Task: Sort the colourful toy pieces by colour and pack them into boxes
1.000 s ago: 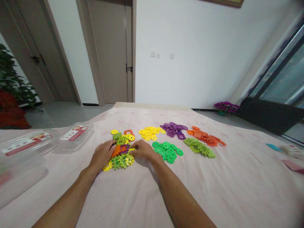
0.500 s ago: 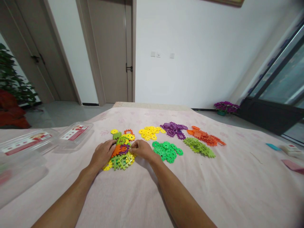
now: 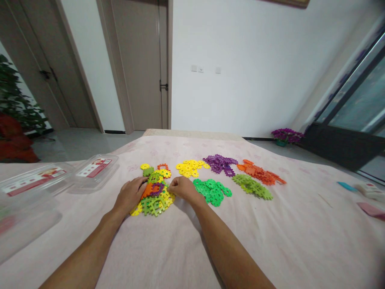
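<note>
A mixed pile of flat plastic building pieces lies between my two hands. In it are yellow flower-shaped pieces (image 3: 169, 196), lime green lattice pieces (image 3: 149, 206), an orange piece (image 3: 147, 190) and a purple square piece (image 3: 157, 189). My left hand (image 3: 130, 195) lies at the pile's left side, fingers stretched onto the orange piece. At the right edge, my right hand (image 3: 183, 188) has its thumb and fingers pinched together beside the yellow pieces; whatever is in the pinch is too small to make out.
Sorted heaps spread to the right: yellow (image 3: 190, 167), purple (image 3: 219, 164), green (image 3: 211, 191), orange (image 3: 261, 172) and lime (image 3: 252, 186). Clear plastic boxes (image 3: 90, 173) stand on the left. A blue item (image 3: 346, 186) and a pink one (image 3: 371, 210) lie far right on the pink cloth (image 3: 288, 237).
My right hand has shifted slightly right, away from the purple square piece. Yellow pieces at the pile's right edge now reach further right. My left hand stays put.
</note>
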Demonstrator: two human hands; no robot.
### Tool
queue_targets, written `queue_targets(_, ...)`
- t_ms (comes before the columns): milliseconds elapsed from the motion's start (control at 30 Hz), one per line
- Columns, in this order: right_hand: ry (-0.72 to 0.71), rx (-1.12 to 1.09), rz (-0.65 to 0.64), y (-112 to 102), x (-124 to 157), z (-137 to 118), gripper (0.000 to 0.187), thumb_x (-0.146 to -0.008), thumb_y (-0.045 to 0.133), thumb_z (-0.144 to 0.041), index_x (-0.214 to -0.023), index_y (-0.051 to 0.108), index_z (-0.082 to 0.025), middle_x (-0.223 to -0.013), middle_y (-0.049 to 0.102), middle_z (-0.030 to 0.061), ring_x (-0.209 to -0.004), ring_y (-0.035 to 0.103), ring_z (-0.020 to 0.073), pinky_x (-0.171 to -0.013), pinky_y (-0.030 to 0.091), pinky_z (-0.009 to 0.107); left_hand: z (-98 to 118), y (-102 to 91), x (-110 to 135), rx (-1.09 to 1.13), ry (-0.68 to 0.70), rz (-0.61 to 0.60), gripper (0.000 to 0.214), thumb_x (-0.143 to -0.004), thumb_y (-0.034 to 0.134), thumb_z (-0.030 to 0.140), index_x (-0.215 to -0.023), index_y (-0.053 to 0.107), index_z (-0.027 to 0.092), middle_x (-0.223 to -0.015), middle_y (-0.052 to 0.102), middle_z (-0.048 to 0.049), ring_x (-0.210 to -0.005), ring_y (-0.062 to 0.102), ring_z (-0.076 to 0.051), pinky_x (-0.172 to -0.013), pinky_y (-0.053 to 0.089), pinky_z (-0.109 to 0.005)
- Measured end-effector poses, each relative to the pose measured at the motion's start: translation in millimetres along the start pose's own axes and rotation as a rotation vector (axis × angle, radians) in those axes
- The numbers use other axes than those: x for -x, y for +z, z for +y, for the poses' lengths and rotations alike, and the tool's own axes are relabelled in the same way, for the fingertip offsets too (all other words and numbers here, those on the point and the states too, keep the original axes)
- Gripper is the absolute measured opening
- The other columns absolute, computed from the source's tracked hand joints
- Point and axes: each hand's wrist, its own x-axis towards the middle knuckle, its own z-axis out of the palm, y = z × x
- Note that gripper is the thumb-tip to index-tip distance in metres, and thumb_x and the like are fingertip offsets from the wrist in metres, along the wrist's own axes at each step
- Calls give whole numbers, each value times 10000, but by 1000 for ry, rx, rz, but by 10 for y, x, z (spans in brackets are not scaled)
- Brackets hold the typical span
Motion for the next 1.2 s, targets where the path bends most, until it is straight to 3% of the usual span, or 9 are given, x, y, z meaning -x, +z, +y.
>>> queue_targets(433,38,56,7,-38,-40,61,213,-812,595,-229,-703,766,-162,-656,698,37,-609,598,130,-562,344,231,-43,33,-7,-15,9,1,472,-1002,310,414,-1276,635,212,-1377,660,-81,-1263,598,-245,-1085,425,-406)
queue_targets(533,58,51,-10,-24,-16,17,246,-833,655,-372,-723,768,-183,-688,711,35,-632,605,137,-565,339,239,-45,35,-6,-6,11,3,477,-1001,309,422,-1272,637,207,-1374,660,-87,-1263,597,-247,-1090,421,-410)
queue_targets(600,64,85,10,-4,-1,-13,237,-764,751,-440,-776,776,-205,-759,735,31,-676,619,146,-575,338,241,-46,34,-5,-3,10,5,472,-1000,309,425,-1266,639,216,-1373,662,-82,-1261,598,-244,-1091,420,-409)
queue_targets(700,63,108,46,22,-6,-8,212,-688,828,-379,-821,778,-222,-831,753,25,-722,632,150,-588,341,238,-44,29,-3,-5,7,5,464,-1002,310,424,-1265,638,229,-1374,662,-74,-1259,600,-243,-1091,418,-409)
queue_targets(833,58,11,16,31,-47,69,59,-745,773,-253,-764,766,-198,-748,733,13,-685,624,130,-584,345,232,-44,25,-5,-9,10,1,468,-1001,309,423,-1267,637,221,-1372,663,-78,-1259,600,-244,-1087,420,-405)
queue_targets(933,53,-7,8,28,-50,85,128,-751,789,-309,-796,755,-194,-746,721,7,-687,617,131,-580,338,235,-53,32,-11,-7,15,-2,477,-998,309,422,-1273,635,207,-1364,666,-87,-1255,601,-247,-1084,423,-406)
queue_targets(1067,46,68,21,27,-30,58,363,-623,895,-386,-908,738,-223,-872,729,-1,-756,612,147,-597,338,235,-60,38,-16,-4,17,-2,475,-999,308,418,-1272,635,207,-1370,662,-88,-1256,600,-248,-1090,419,-414)
queue_targets(1200,61,13,-2,49,-56,101,301,-639,898,-354,-838,729,-204,-817,716,-5,-722,608,134,-591,349,228,-63,36,-14,-4,11,-3,475,-1002,308,425,-1274,637,217,-1373,663,-81,-1268,597,-243,-1091,420,-404)
